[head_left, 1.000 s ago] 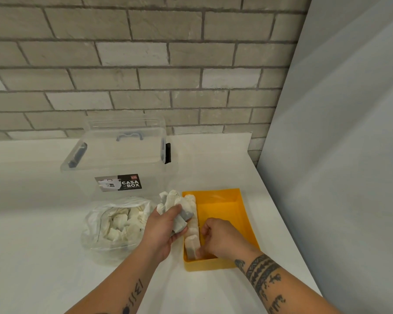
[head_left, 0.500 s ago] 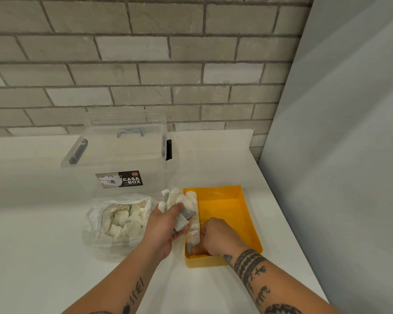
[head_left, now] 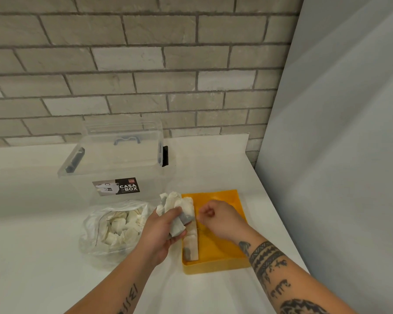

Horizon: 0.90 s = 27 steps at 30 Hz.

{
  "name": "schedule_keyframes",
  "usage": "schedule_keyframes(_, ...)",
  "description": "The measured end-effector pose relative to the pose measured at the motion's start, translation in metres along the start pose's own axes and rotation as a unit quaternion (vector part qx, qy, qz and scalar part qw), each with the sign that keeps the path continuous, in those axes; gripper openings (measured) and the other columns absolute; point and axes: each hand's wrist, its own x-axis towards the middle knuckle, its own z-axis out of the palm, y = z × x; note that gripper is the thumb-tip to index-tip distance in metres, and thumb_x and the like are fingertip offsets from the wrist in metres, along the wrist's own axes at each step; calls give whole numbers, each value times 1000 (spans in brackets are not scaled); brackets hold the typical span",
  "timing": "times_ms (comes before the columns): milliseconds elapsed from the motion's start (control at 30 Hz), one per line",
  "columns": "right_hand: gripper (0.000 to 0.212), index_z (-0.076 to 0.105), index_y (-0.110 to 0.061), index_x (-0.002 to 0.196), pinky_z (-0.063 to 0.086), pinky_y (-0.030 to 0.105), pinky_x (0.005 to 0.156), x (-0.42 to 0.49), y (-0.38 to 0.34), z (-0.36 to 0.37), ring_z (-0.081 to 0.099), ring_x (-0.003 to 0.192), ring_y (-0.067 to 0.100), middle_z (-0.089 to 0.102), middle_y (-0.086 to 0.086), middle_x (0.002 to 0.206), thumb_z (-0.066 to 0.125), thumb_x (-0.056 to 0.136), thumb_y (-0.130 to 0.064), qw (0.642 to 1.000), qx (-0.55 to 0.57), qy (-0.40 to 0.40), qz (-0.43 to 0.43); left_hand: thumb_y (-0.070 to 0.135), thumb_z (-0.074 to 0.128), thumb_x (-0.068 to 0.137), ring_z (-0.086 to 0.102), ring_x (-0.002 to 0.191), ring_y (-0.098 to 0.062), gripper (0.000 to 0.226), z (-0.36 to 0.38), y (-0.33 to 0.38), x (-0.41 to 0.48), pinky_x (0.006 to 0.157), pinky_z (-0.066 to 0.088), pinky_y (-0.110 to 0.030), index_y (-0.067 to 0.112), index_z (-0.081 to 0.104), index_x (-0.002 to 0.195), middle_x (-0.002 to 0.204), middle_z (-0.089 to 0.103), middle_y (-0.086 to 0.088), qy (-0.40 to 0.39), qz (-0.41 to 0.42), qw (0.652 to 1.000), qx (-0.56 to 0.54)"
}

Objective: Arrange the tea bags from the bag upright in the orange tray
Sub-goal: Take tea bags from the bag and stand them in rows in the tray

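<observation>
Paper tea bags [head_left: 174, 203] overfill the left hand's [head_left: 161, 232] curled fingers and may spill; right hand [head_left: 220, 219] curled beside them, hold unclear.

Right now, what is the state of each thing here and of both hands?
Clear plastic storage box, lid on.
Clear plastic bag, lying down, partly filled.
Orange plastic tray, row of white tea bags along its left wall.
Left hand, grips bunch of tea bags.
Right hand, curled, empty, above tray.
</observation>
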Motion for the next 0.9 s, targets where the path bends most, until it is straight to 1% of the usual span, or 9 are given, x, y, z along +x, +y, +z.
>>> schedule_keyframes(100,27,70,-21,120,46,9,81,3,-10,-4,62,99,0,68,-13,108,66,95,-31,991,107,40,-63,16,70,93,72,90,-21,30,3,3,-3,61,57,-33,20,64,122,102,75,-6,-49,-13,999,13)
schedule_keyframes(167,21,74,-21,112,52,20,85,4,-13,-2,63,94,1,70,-11,102,68,95,-31,990,113,37,-80,18,72,91,71,84,-18,30,5,5,-6,62,57,-31,20,66,121,95,75,-4,-79,-23,996,29)
schedule_keyframes(267,16,72,-19,87,52,31,73,5,-7,5,60,73,8,67,-7,78,68,94,-33,993,86,42,-67,22,73,90,70,89,-18,32,6,6,-6,64,57,-31,21,67,122,97,76,-3,-92,-26,994,45)
schedule_keyframes(367,16,72,-21,86,55,36,75,6,-2,7,67,78,15,72,-3,81,69,92,-35,992,98,69,-47,21,72,92,71,88,-19,28,3,5,-5,63,57,-32,22,67,120,95,77,-2,-70,-23,996,45)
schedule_keyframes(500,8,71,-26,87,55,26,71,2,-3,8,67,77,7,73,-6,83,73,90,-33,991,113,47,-56,22,72,93,72,86,-17,25,3,5,-6,62,56,-30,23,68,118,94,78,-1,-66,-9,996,67)
schedule_keyframes(633,8,69,-27,86,46,14,61,1,-1,6,62,69,3,69,-10,76,77,87,-28,989,130,40,-55,20,71,93,72,88,-18,22,3,5,-5,64,57,-31,21,68,115,98,77,-4,-57,-2,995,84)
schedule_keyframes(700,10,69,-24,83,43,14,58,1,3,3,57,65,4,66,-10,73,78,87,-28,991,122,44,-42,18,70,92,71,87,-19,21,1,5,-4,65,57,-32,16,66,113,94,76,-5,-41,10,995,91)
schedule_keyframes(767,13,69,-21,85,46,19,60,-1,7,-1,58,67,6,69,-5,77,78,86,-30,996,88,21,-29,15,69,92,72,87,-19,19,1,4,-2,62,57,-31,18,66,111,92,75,-3,-16,27,995,92)
schedule_keyframes(900,15,67,-20,86,55,28,60,-11,11,6,65,64,11,73,4,81,81,83,-23,995,51,-88,-1,13,67,94,71,79,-16,16,2,0,-1,57,56,-29,22,66,108,83,73,1,11,41,996,83)
